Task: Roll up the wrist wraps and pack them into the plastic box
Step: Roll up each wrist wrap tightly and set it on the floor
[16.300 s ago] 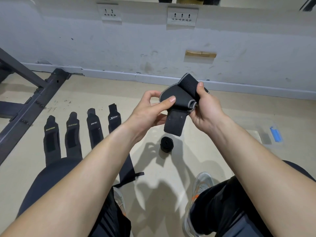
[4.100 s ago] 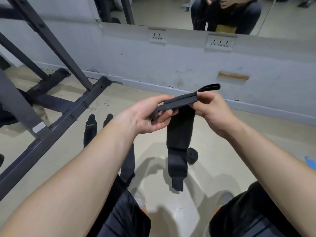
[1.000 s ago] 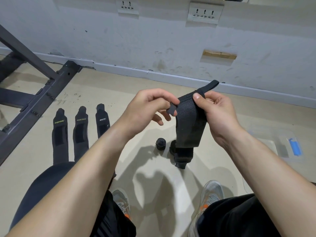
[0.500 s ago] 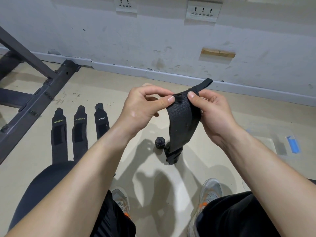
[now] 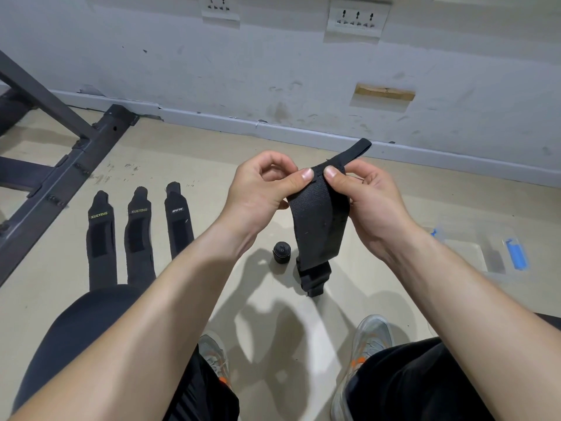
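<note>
The left hand (image 5: 261,189) and right hand (image 5: 364,196) each pinch the top edge of a black wrist wrap (image 5: 318,226), thumbs side by side. The wrap's length hangs down. Below it a rolled wrap (image 5: 281,252) stands on the beige floor (image 5: 197,153). Three flat wraps (image 5: 138,235) lie in a row to the left, near a dark metal frame (image 5: 76,153). The clear plastic box (image 5: 467,253) sits on the floor to the right. Behind runs a scuffed grey wall (image 5: 273,71) with socket plates (image 5: 356,18).
</note>
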